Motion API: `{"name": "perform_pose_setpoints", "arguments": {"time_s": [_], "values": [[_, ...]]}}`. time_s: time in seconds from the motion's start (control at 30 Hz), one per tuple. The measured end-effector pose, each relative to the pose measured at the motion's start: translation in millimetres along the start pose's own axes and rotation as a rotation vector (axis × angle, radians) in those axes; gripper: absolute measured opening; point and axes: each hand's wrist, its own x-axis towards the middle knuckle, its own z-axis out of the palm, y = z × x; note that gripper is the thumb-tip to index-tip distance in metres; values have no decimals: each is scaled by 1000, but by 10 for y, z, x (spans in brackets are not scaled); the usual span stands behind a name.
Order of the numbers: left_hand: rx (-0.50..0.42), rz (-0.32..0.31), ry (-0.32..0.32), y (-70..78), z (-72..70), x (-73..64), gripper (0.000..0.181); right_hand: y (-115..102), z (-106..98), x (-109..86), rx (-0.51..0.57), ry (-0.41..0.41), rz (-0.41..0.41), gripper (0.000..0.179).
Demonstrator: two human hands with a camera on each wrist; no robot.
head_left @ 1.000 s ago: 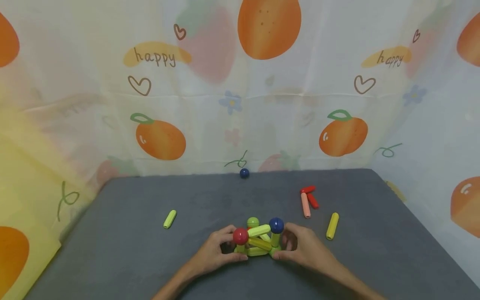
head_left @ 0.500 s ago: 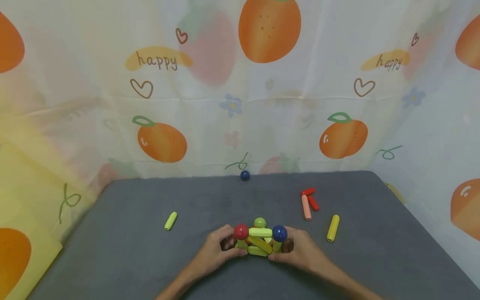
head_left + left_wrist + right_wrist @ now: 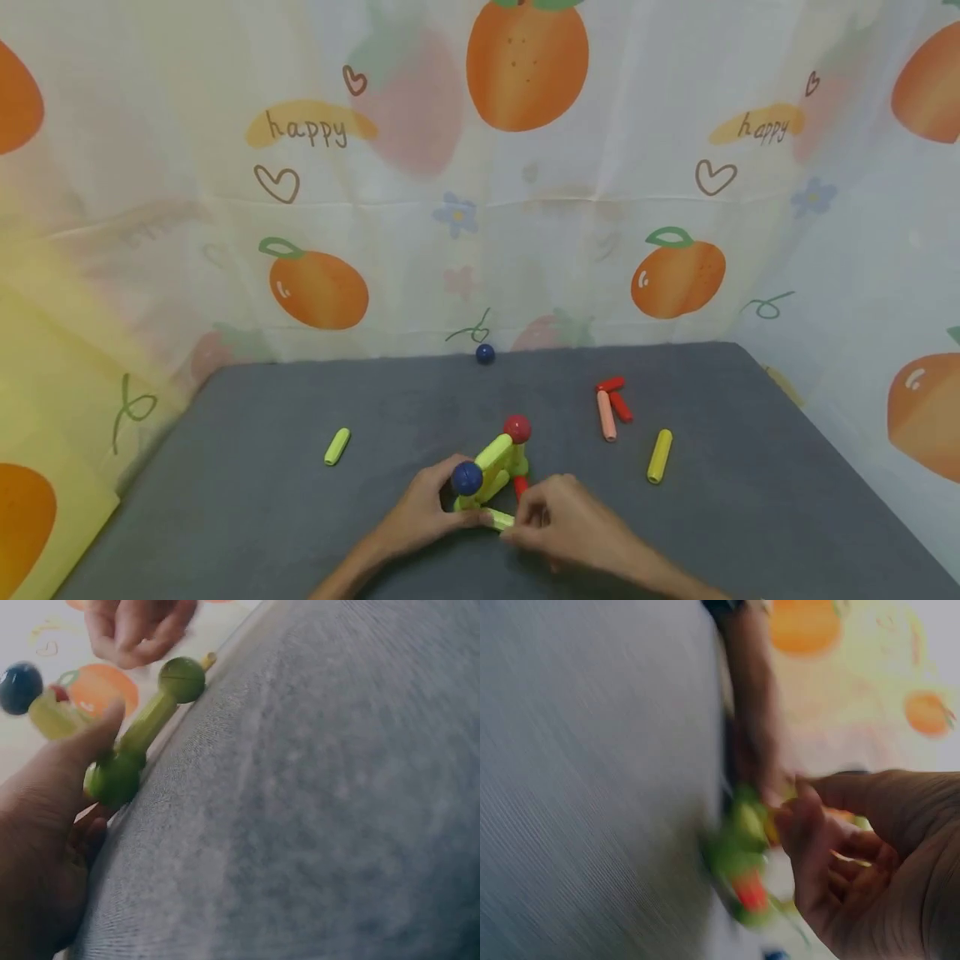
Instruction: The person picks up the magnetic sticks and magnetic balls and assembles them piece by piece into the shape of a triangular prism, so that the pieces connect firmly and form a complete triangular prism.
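Observation:
A small frame of magnetic rods and balls stands on the grey table in front of me. Its top light-green rod (image 3: 493, 452) joins a blue ball (image 3: 467, 477) to a red ball (image 3: 517, 429). My left hand (image 3: 426, 507) grips the near-left corner, thumb and fingers around a green ball (image 3: 112, 780). From there a bottom rod (image 3: 150, 721) runs to another green ball (image 3: 182, 679). My right hand (image 3: 573, 523), fingers loosely curled, is beside that end; in the left wrist view it stands apart from the ball. The right wrist view is blurred.
Behind the frame, a loose blue ball (image 3: 485, 354) lies at the table's back edge. A light-green rod (image 3: 337, 447) is at left. Toward the right are a pink rod (image 3: 607, 416), two red rods (image 3: 621, 407) and a yellow rod (image 3: 660, 457). A fruit-print curtain (image 3: 405, 208) hangs behind the table.
The frame has been turned: the blue ball went from right to near left, the red ball to the far right. My right hand has let go of its corner; the left still grips.

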Motion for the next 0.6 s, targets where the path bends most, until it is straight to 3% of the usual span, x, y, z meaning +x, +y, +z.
{"name": "perform_pose_setpoints", "arguments": {"time_s": [0.1,0.17,0.27,0.37,0.43,0.6], "values": [[-16,-20,67,-41,-3,51,35,35,-267,78,-171,209,16,25],[-2,-30,110,-77,-37,89,30,111,-403,195,-247,253,36,26],[28,-30,145,-120,-66,158,27,238,-515,362,-238,146,-8,38],[48,-19,153,-143,-70,238,26,321,-532,480,-199,37,-60,31],[57,-8,158,-154,-65,267,25,338,-509,533,-178,23,-61,22],[82,-4,142,-148,-80,283,25,324,-493,546,-189,68,-23,17]]}}
